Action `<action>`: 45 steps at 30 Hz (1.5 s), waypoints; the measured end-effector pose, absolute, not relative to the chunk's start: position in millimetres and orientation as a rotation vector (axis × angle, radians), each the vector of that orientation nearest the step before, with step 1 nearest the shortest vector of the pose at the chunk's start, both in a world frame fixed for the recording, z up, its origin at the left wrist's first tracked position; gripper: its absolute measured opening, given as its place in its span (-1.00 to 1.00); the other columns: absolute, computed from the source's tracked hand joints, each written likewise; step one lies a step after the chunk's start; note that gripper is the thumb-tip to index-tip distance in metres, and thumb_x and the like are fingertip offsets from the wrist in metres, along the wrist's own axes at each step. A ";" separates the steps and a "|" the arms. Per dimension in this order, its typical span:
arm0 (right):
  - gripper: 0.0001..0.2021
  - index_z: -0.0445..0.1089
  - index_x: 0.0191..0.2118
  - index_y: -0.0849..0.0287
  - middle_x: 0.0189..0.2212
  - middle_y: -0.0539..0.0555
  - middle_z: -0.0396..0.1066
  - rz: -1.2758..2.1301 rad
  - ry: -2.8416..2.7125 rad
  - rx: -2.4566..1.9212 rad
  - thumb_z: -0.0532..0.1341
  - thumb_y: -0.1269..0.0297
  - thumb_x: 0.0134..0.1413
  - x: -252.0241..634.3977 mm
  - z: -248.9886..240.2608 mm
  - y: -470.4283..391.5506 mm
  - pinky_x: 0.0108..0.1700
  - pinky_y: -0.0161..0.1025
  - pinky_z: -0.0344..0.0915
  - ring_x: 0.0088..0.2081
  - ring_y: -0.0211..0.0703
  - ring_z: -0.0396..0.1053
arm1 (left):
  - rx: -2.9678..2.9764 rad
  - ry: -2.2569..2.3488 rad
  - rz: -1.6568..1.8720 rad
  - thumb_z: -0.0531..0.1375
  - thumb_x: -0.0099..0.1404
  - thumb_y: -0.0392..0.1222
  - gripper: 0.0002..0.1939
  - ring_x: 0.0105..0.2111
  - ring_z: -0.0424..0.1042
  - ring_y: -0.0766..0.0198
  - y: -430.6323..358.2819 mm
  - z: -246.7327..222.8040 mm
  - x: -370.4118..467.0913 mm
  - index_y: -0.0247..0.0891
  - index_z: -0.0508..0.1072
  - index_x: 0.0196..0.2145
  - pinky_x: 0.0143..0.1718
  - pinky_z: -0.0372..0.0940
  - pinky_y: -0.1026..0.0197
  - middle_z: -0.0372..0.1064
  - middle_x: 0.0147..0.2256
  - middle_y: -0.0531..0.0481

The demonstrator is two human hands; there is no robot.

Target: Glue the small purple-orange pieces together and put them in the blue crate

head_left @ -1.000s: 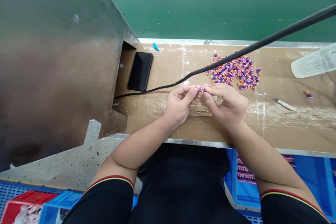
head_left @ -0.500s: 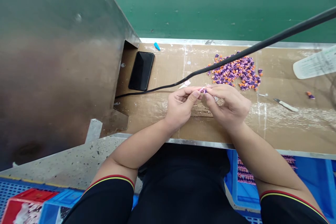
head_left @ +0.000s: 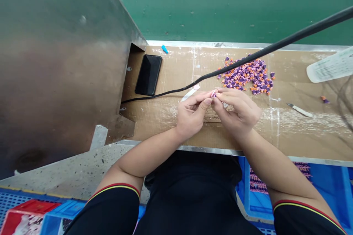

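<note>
Left hand [head_left: 191, 116] and right hand [head_left: 239, 112] both pinching one small purple-and-pink piece [head_left: 213, 94] between thumbs and fingertips, fingertips nearly meeting, piece held over the brown work surface [head_left: 171, 117]. Piece mostly hidden by fingers. Pile of purple, pink and orange pieces [head_left: 257, 77] lies beyond the right hand, black cable [head_left: 205, 76] crossing in front of it in view. White-handled knife [head_left: 302, 111] right of the right hand, single loose purple-and-orange piece [head_left: 325, 100] farther right. Smartphone [head_left: 148, 75] flat at left, blue cone-shaped cap [head_left: 164, 49] near its top end.
</note>
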State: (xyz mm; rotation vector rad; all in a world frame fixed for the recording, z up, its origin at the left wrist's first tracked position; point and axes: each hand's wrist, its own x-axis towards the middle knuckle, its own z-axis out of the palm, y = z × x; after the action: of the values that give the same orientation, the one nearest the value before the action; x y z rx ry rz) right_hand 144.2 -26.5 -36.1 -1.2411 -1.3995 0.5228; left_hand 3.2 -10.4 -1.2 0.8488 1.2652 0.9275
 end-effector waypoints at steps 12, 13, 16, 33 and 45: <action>-0.84 0.54 -0.08 0.07 -0.19 0.05 0.66 0.521 -1.364 -1.273 0.39 0.46 0.31 143.0 -34.7 -27.2 -0.02 -0.07 0.66 -0.09 -0.06 0.68 | 0.827 1.221 0.907 0.46 0.36 0.13 -0.70 -0.02 0.67 0.14 -13.4 -1.9 2.1 -0.03 0.74 -0.06 0.20 0.58 0.03 0.66 0.01 -0.12; -0.84 0.54 -0.08 0.07 -0.19 0.05 0.66 0.516 -1.368 -1.274 0.39 0.46 0.31 142.3 -35.1 -26.6 -0.03 -0.08 0.66 -0.10 -0.07 0.68 | 0.823 1.220 0.914 0.46 0.36 0.13 -0.70 -0.03 0.67 0.15 -13.4 -2.7 2.3 -0.03 0.74 -0.05 0.19 0.58 0.04 0.66 0.01 -0.12; -0.90 0.55 -0.14 0.05 -0.24 0.03 0.66 0.478 -1.370 -1.309 0.36 0.42 0.35 139.8 -36.0 -23.6 -0.07 -0.09 0.66 -0.13 -0.06 0.68 | 0.817 1.221 0.913 0.46 0.35 0.16 -0.67 -0.06 0.67 0.17 -12.8 -5.6 2.9 -0.05 0.74 -0.06 0.18 0.57 0.06 0.66 0.00 -0.13; -0.89 0.59 -0.32 0.08 -0.34 0.05 0.61 0.789 -1.801 -1.792 0.29 0.29 0.19 306.3 -43.2 -114.7 -0.24 -0.16 0.54 -0.32 -0.08 0.58 | 1.048 1.119 0.859 0.50 0.23 0.26 -0.50 -0.09 0.49 0.24 -5.4 -20.5 -5.2 -0.15 0.71 -0.06 -0.25 0.41 0.32 0.54 -0.01 -0.17; -0.68 0.59 0.07 0.15 0.03 0.27 0.59 0.652 -1.693 -1.994 0.28 0.22 0.26 297.6 -54.5 -164.3 0.06 0.12 0.57 0.01 0.11 0.58 | 1.119 1.212 0.858 0.51 0.22 0.12 -0.61 -0.20 0.43 0.29 -4.1 -21.6 -5.6 -0.19 0.71 -0.13 -0.35 0.32 0.35 0.49 -0.02 -0.16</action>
State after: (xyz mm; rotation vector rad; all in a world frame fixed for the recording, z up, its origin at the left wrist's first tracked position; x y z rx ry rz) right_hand 297.6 -164.3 -54.5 -1.9935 -1.6929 0.6520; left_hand -5.6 -4.1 -21.6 1.1187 1.2120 0.8578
